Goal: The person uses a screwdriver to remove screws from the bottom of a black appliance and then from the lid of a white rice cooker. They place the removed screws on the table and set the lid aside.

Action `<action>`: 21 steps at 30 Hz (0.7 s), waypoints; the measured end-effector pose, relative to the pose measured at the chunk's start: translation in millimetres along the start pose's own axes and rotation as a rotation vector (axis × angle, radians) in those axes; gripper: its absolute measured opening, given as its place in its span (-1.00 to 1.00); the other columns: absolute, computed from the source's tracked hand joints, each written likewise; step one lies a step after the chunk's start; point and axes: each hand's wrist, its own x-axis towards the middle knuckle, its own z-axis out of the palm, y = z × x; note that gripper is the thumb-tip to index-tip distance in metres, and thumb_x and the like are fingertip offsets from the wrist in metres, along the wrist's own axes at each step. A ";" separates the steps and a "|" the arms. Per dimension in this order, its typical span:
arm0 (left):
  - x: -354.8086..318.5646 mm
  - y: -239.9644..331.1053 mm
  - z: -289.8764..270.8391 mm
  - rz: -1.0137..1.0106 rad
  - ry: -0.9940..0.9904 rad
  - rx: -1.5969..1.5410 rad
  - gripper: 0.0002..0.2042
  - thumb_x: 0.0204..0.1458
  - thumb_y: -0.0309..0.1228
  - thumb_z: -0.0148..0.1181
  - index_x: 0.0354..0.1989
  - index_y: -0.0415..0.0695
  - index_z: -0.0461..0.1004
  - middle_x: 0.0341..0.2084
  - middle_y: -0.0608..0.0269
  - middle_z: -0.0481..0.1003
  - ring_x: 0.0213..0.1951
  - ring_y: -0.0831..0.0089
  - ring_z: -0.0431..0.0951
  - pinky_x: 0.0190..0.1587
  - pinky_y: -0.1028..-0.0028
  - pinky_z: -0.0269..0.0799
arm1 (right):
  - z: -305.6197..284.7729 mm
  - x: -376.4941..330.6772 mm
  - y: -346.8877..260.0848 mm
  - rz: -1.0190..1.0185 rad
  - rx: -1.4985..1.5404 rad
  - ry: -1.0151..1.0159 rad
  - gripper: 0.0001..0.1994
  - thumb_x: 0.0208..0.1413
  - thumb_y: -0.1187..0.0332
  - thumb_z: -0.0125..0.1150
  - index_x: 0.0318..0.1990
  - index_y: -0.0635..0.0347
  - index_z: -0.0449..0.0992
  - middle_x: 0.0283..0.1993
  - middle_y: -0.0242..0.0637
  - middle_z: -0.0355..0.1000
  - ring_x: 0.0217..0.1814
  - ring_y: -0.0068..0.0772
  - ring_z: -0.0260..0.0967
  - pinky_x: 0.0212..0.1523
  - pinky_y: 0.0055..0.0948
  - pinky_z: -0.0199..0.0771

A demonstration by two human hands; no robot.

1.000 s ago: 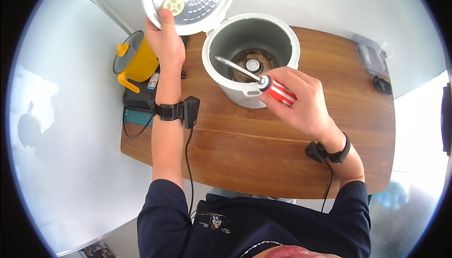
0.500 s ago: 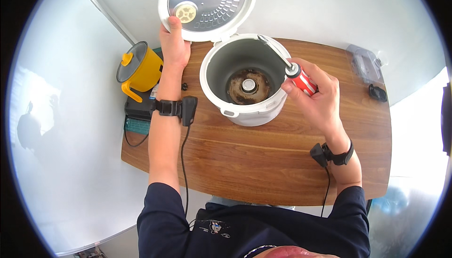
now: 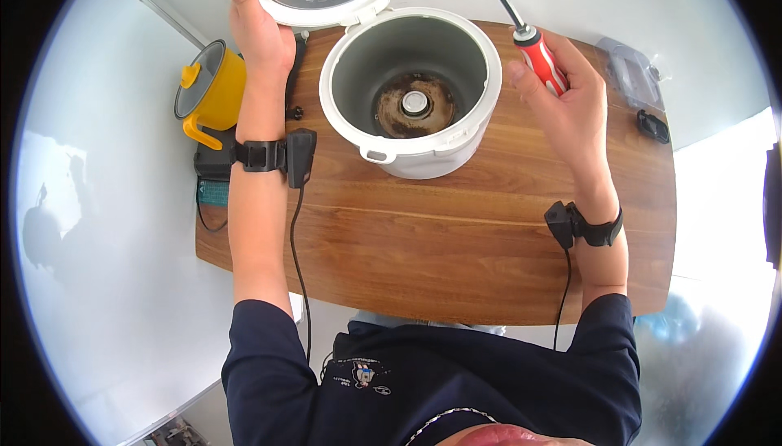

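A white rice cooker (image 3: 432,167) stands on the table with its lid (image 3: 322,16) raised. Inside, the inner pot is out, and the bare base shows a brown-stained heating plate (image 3: 397,120) with a silver knob at its centre. At the lid's left edge is my left hand (image 3: 265,39), its thumb stretched out and off the lid; the other fingers are hidden behind the rim. Right of the cooker, my right hand (image 3: 574,87) grips the red and white handle of a screwdriver (image 3: 539,59). Its metal shaft points up and left, apart from the cooker.
On the left stands a yellow electric pot (image 3: 224,92) with a lid, beside a black box (image 3: 213,157) and a green mat (image 3: 213,193). A clear plastic package (image 3: 631,71) and a small black object (image 3: 652,126) lie at the right edge. Cables hang from both wrist straps.
My left thumb has come off the lid's inner face. The screwdriver has moved up and right, away from the cooker's opening. The whole view has shifted, so the table sits higher.
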 end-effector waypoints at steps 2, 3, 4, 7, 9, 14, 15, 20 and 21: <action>-1.9 -1.0 -3.2 0.005 -0.012 0.013 -0.06 0.22 0.39 -0.18 0.48 -0.23 0.09 0.39 0.14 0.25 0.39 0.24 0.27 0.45 0.17 0.19 | -0.8 1.4 -0.8 0.052 0.032 -0.017 -0.60 0.19 0.19 0.45 0.09 0.23 0.61 -0.24 -0.33 0.63 -0.27 -0.60 0.48 -0.17 -0.53 0.51; -1.9 1.3 -1.9 -0.003 -0.027 0.014 -0.06 0.21 0.39 -0.18 0.48 -0.23 0.09 0.39 0.14 0.25 0.39 0.25 0.27 0.45 0.17 0.19 | -1.1 2.7 -0.4 0.076 0.047 -0.024 -0.60 0.19 0.19 0.45 0.09 0.22 0.61 -0.23 -0.34 0.63 -0.26 -0.61 0.47 -0.16 -0.53 0.51; -2.8 2.5 -1.1 -0.011 -0.041 0.016 -0.06 0.21 0.40 -0.18 0.48 -0.23 0.09 0.39 0.14 0.25 0.39 0.25 0.27 0.45 0.18 0.20 | -1.2 2.6 1.9 0.074 0.039 -0.021 -0.59 0.18 0.18 0.45 0.09 0.21 0.61 -0.23 -0.36 0.63 -0.26 -0.61 0.48 -0.16 -0.53 0.50; -5.4 3.2 -0.1 -0.023 -0.027 0.008 -0.05 0.20 0.40 -0.18 0.48 -0.23 0.09 0.40 0.16 0.24 0.39 0.26 0.26 0.46 0.19 0.19 | 0.3 3.1 4.3 0.071 0.045 -0.022 -0.58 0.17 0.17 0.45 0.09 0.21 0.61 -0.23 -0.35 0.63 -0.26 -0.60 0.48 -0.16 -0.53 0.51; -7.0 4.5 3.5 -0.019 0.025 0.017 -0.06 0.21 0.40 -0.18 0.48 -0.23 0.09 0.40 0.17 0.24 0.40 0.27 0.26 0.46 0.18 0.18 | 1.2 4.0 4.4 0.063 0.029 -0.022 -0.58 0.17 0.18 0.45 0.09 0.22 0.61 -0.23 -0.34 0.63 -0.25 -0.60 0.48 -0.15 -0.53 0.51; -16.8 2.7 7.6 0.060 0.005 -0.011 -0.15 0.27 0.36 -0.10 0.29 -0.30 0.30 0.16 0.19 0.46 0.18 0.37 0.46 0.25 0.34 0.37 | 0.4 4.4 4.6 0.055 0.006 0.014 -0.59 0.16 0.20 0.46 0.09 0.23 0.60 -0.28 -0.39 0.59 -0.29 -0.64 0.42 -0.20 -0.56 0.48; -20.1 1.7 5.5 0.071 0.011 0.008 -0.14 0.26 0.37 -0.09 0.28 -0.31 0.32 0.13 0.19 0.47 0.16 0.38 0.47 0.24 0.36 0.36 | -0.1 4.3 4.5 0.063 0.010 0.022 -0.59 0.16 0.20 0.46 0.08 0.22 0.60 -0.29 -0.41 0.58 -0.31 -0.65 0.40 -0.21 -0.57 0.46; -43.4 2.4 -3.7 0.214 -0.093 0.211 -0.04 0.10 0.46 0.07 0.17 -0.37 0.48 0.01 0.17 0.57 0.09 0.43 0.50 0.20 0.43 0.34 | -3.3 5.7 2.3 0.061 0.013 0.100 -0.61 0.15 0.23 0.47 0.08 0.20 0.61 -0.34 -0.47 0.53 -0.35 -0.69 0.33 -0.26 -0.60 0.42; -49.1 4.7 -6.2 0.179 -0.135 0.230 0.00 0.05 0.47 0.12 0.21 -0.38 0.42 0.09 0.14 0.52 0.16 0.39 0.46 0.27 0.36 0.31 | -4.5 5.7 4.3 0.051 0.015 0.104 -0.61 0.15 0.25 0.47 0.08 0.20 0.61 -0.33 -0.47 0.54 -0.34 -0.69 0.35 -0.25 -0.60 0.43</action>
